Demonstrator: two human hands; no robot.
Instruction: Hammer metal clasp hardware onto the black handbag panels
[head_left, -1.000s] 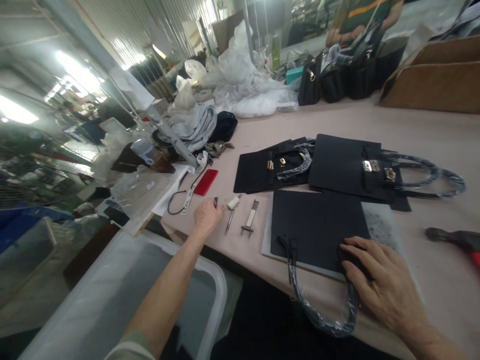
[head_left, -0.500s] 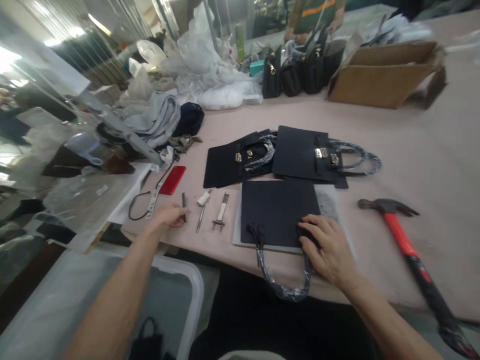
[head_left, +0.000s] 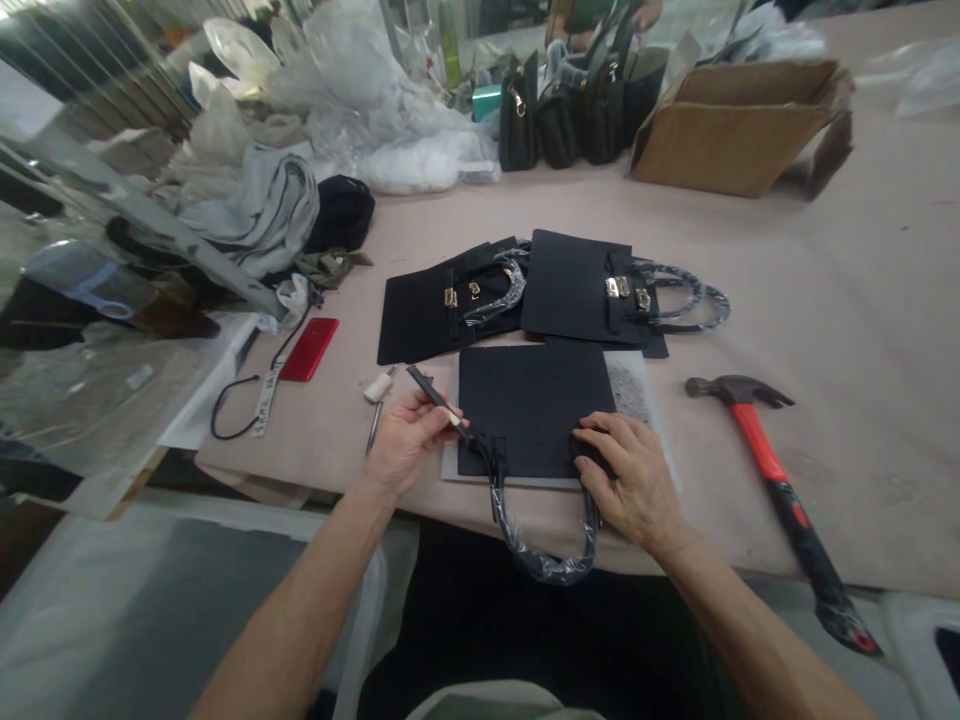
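A black bag panel (head_left: 536, 400) lies on a pale slab (head_left: 637, 390) at the table's near edge. Its plastic-wrapped handle (head_left: 551, 568) hangs toward me over that edge. My left hand (head_left: 409, 440) is closed around a short dark metal rod (head_left: 426, 382), held slantwise by the handle's left tab (head_left: 491, 455). Whether the rod touches the tab I cannot tell. On the panel's right side my right hand (head_left: 630, 480) is closed over the handle's other end, its bent fingers pressing there and covering that tab.
A claw hammer (head_left: 765, 450) lies at right. Beyond the panel are more black bag panels (head_left: 574, 285) with gold locks. Left of my left hand lie a white-ended tool (head_left: 379, 387), a thin metal rod (head_left: 373, 425) and a red phone (head_left: 309, 350). A cardboard box (head_left: 735, 130) stands behind.
My left hand has lifted the dark rod from the table and carried it right to the handle's left tab. My right hand stays on the panel. The view has shifted somewhat.
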